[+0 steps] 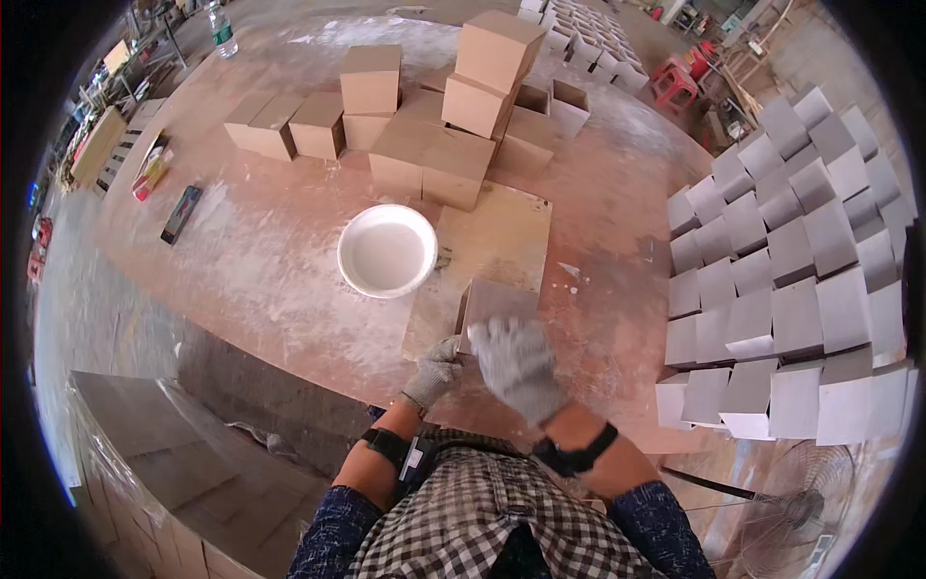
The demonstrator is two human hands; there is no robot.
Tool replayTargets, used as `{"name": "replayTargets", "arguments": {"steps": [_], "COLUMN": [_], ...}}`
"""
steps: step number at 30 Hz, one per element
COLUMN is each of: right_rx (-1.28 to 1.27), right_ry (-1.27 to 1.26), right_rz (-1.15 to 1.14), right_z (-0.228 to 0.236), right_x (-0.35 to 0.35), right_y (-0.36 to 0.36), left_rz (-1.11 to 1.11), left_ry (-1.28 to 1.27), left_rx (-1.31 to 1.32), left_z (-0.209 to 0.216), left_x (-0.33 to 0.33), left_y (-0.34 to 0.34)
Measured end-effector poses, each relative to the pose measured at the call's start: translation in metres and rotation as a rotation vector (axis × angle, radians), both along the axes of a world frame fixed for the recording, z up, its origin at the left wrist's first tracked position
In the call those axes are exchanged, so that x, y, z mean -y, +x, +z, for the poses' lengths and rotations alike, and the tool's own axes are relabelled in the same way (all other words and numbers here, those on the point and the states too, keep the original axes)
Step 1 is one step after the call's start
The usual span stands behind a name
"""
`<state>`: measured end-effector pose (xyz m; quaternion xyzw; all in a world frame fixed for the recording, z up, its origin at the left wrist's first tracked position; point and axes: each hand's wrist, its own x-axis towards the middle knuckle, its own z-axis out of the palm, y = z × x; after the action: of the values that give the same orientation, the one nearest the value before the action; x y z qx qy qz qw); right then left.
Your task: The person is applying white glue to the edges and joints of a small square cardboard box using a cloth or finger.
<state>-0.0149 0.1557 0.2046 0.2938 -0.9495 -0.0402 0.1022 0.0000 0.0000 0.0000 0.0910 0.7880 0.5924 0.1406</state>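
A small cardboard box (503,300) with a greyish top face sits at the near end of a thin tan board (492,232), right in front of me. My left hand (436,372), in a grey knit glove, grips the box at its near left edge. Over the near side of the box is my right hand (521,371), gloved too, with its fingers curled in; whatever they may hold is hidden and slightly blurred. Beyond my left hand stands a round white basin (388,251) of whitish liquid, partly beside the board.
Brown cardboard boxes (429,145) are stacked at the table's far side. Several rows of white-sided boxes (772,241) fill the right. A dark narrow case (181,214) lies left, a plastic bottle (223,31) stands far left, and a fan (796,507) is near right.
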Motion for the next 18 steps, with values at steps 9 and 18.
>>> {"name": "replayTargets", "arguments": {"steps": [9, 18], "right_rx": [-0.167, -0.322], "right_ry": [-0.024, 0.154], "right_rz": [-0.009, 0.02], "right_z": [-0.018, -0.014], "right_x": [0.012, 0.018], "right_y": [-0.085, -0.046], "left_rz": [-0.006, 0.002], "left_ry": [0.235, 0.358], "left_rx": [-0.06, -0.212], "left_z": [0.039, 0.017], "left_x": [-0.001, -0.011], "left_y": [0.002, -0.004]}}
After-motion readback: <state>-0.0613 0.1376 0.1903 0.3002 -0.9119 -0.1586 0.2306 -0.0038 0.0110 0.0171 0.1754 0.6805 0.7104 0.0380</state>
